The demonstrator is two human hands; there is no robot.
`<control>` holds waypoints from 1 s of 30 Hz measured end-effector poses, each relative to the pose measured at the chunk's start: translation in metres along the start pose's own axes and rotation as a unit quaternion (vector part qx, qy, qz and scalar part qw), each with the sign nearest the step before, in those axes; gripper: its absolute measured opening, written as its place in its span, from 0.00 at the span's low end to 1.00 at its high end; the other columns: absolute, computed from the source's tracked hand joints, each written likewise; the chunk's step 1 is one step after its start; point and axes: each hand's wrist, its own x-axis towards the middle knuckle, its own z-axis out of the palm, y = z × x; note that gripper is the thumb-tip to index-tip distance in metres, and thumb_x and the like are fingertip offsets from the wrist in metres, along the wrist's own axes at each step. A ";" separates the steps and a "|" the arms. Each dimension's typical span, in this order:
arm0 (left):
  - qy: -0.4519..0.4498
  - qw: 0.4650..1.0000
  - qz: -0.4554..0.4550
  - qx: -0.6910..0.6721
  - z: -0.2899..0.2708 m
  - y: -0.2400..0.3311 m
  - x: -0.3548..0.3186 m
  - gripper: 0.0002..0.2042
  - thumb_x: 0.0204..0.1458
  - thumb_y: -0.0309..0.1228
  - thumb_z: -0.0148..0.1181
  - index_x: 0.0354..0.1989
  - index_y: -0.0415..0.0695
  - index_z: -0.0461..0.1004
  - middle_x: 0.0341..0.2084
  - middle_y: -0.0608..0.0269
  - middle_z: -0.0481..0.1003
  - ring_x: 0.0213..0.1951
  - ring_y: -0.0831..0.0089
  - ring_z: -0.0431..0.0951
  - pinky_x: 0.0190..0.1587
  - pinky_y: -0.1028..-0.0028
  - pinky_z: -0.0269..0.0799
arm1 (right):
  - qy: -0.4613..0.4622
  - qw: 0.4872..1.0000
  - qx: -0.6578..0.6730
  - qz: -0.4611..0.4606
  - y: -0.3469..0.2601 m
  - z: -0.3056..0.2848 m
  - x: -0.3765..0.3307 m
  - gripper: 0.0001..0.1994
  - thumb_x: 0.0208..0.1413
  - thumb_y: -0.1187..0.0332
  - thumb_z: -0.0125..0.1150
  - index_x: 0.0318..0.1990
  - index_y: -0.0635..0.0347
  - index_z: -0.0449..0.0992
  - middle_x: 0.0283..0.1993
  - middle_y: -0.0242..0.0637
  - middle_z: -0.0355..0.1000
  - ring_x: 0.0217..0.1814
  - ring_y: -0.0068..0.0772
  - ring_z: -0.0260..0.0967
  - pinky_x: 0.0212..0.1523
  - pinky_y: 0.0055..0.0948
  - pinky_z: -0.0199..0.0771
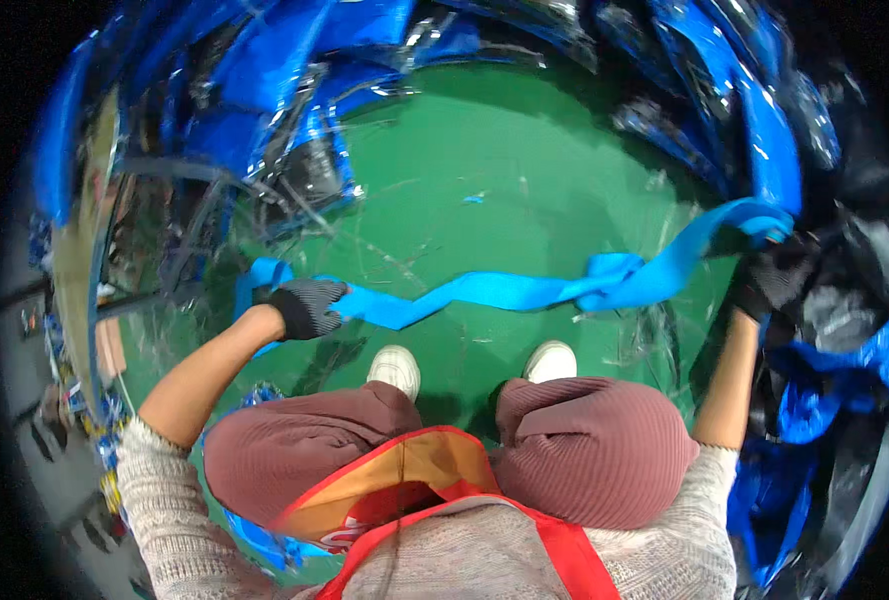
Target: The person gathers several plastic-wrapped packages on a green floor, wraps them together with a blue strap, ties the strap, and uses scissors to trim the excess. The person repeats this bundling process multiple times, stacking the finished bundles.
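A long bright-blue strip of flat material (504, 290) stretches across in front of me, loosely twisted and folded along its length. My left hand (307, 308), in a dark striped glove, is closed around its left part, and a short end curls out beyond the fingers. Far to the right, my right hand (772, 275), in a dark glove, is closed at the strip's other end, beside the heap of blue and black sheeting. The strip sags between the hands, above or on the green floor; I cannot tell whether it touches.
Crumpled blue sheeting and clear plastic (274, 80) lie around the far left. More blue and black sheeting (734, 110) is heaped at the far right. A blue and black pile (814, 400) stands near my right arm. My white shoes (394, 370) rest on the green floor (464, 130), among plastic scraps.
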 end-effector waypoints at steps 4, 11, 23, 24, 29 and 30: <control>0.024 0.999 0.006 0.023 0.017 0.027 0.028 0.30 0.46 0.49 0.53 0.55 0.43 0.64 0.48 0.49 0.70 0.44 0.53 0.74 0.47 0.60 0.68 | -0.051 0.998 -0.031 -0.005 0.003 -0.083 0.041 0.13 0.53 0.71 0.52 0.46 0.63 0.65 0.36 0.39 0.69 0.33 0.35 0.64 0.36 0.29 0.68; 0.289 0.948 -0.052 -0.120 0.104 0.101 0.113 0.34 0.40 0.42 0.62 0.58 0.48 0.58 0.50 0.47 0.66 0.42 0.49 0.73 0.42 0.58 0.69 | -0.101 0.980 0.099 0.137 0.009 -0.126 -0.037 0.12 0.46 0.74 0.57 0.39 0.66 0.70 0.36 0.39 0.70 0.39 0.33 0.66 0.41 0.26 0.68; 0.312 0.926 -0.106 -0.184 0.131 0.090 0.113 0.29 0.42 0.36 0.60 0.56 0.46 0.60 0.54 0.45 0.62 0.48 0.49 0.70 0.47 0.58 0.67 | -0.373 0.883 -0.007 -0.286 -0.076 0.182 -0.032 0.26 0.41 0.57 0.60 0.50 0.55 0.67 0.46 0.48 0.66 0.47 0.49 0.64 0.49 0.42 0.64; 0.320 0.930 -0.095 -0.154 0.131 0.082 0.113 0.30 0.42 0.36 0.60 0.56 0.45 0.60 0.54 0.44 0.63 0.48 0.49 0.70 0.46 0.59 0.68 | -0.334 0.882 -0.018 -0.333 -0.051 0.166 -0.031 0.28 0.40 0.55 0.60 0.51 0.55 0.66 0.47 0.48 0.65 0.47 0.49 0.63 0.49 0.43 0.63; 0.334 0.935 -0.033 -0.112 0.128 0.069 0.131 0.09 0.45 0.30 0.53 0.35 0.42 0.70 0.33 0.49 0.70 0.37 0.51 0.71 0.39 0.57 0.67 | -0.366 0.876 -0.314 -0.022 0.069 0.041 -0.028 0.18 0.43 0.61 0.58 0.43 0.54 0.70 0.43 0.46 0.70 0.39 0.51 0.69 0.43 0.43 0.67; 0.341 0.931 -0.028 -0.128 0.126 0.071 0.136 0.09 0.45 0.30 0.53 0.35 0.42 0.70 0.34 0.49 0.70 0.37 0.51 0.71 0.39 0.57 0.67 | -0.383 0.845 -0.370 0.051 0.080 0.020 -0.022 0.20 0.43 0.65 0.58 0.47 0.55 0.68 0.46 0.48 0.68 0.45 0.51 0.67 0.47 0.44 0.66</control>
